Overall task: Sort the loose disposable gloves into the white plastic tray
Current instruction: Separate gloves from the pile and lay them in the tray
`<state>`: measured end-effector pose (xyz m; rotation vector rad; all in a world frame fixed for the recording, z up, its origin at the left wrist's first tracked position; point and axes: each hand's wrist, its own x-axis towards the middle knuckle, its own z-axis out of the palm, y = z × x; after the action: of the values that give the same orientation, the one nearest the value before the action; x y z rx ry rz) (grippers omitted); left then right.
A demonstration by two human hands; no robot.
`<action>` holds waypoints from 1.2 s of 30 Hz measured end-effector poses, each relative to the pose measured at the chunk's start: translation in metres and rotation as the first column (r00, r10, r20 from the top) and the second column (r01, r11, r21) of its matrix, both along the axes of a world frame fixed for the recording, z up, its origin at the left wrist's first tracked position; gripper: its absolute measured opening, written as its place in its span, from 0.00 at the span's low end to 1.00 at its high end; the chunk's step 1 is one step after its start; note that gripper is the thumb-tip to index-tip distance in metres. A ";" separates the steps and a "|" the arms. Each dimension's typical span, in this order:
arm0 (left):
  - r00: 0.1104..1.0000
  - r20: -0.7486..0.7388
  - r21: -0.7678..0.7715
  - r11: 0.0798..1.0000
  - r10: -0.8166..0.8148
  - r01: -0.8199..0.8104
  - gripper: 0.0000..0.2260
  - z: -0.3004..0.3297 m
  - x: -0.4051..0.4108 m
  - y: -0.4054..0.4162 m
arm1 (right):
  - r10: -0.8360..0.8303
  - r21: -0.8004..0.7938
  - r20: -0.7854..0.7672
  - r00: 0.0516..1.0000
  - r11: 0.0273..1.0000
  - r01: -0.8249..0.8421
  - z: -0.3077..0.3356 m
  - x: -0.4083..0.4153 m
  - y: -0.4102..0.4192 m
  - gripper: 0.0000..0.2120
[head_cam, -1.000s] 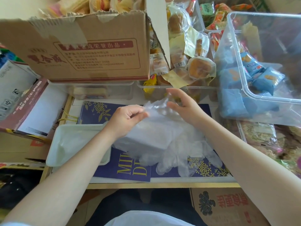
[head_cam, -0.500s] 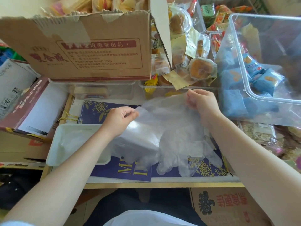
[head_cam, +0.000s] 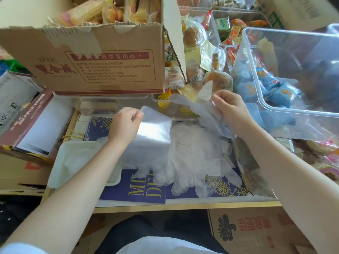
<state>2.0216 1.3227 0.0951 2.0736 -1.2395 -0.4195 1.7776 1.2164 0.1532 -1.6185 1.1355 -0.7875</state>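
A heap of clear disposable gloves lies on a dark blue printed sheet in the middle of the table. My left hand pinches the corner of a flat clear plastic sheet or glove at the heap's left side. My right hand pinches another clear glove and holds it lifted above the heap's far right. The white plastic tray sits left of the heap, under my left forearm, with a little crumpled clear plastic inside.
A large cardboard box of wrapped snacks stands behind the tray. Clear plastic bins with blue snack packs fill the right side. A maroon box leans at the left. Another carton sits below the table's front edge.
My hands have moved apart. The right hand rose up and to the right, drawing one glove out of the heap; the left hand shifted left with its plastic corner.
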 end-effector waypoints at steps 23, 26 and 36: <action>0.768 -0.492 -0.251 0.911 -0.410 0.326 0.07 0.070 -0.069 -0.033 | 0.209 -0.562 -0.420 0.883 0.704 -0.434 0.024 0.009 0.015 0.09; 0.741 -0.523 -0.227 0.907 -0.421 0.355 0.08 0.068 -0.073 -0.026 | 0.072 -0.587 -0.437 0.896 0.732 -0.346 0.019 0.008 0.011 0.10; 0.716 -0.561 -0.047 0.879 -0.416 0.475 0.17 0.055 -0.071 -0.017 | 0.285 -0.357 -0.421 0.861 0.820 -0.447 0.011 0.005 0.009 0.16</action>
<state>1.9508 1.3059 0.1496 1.5169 -1.3474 -1.2439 1.7825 1.2258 0.1637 -2.3603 0.8562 -0.5266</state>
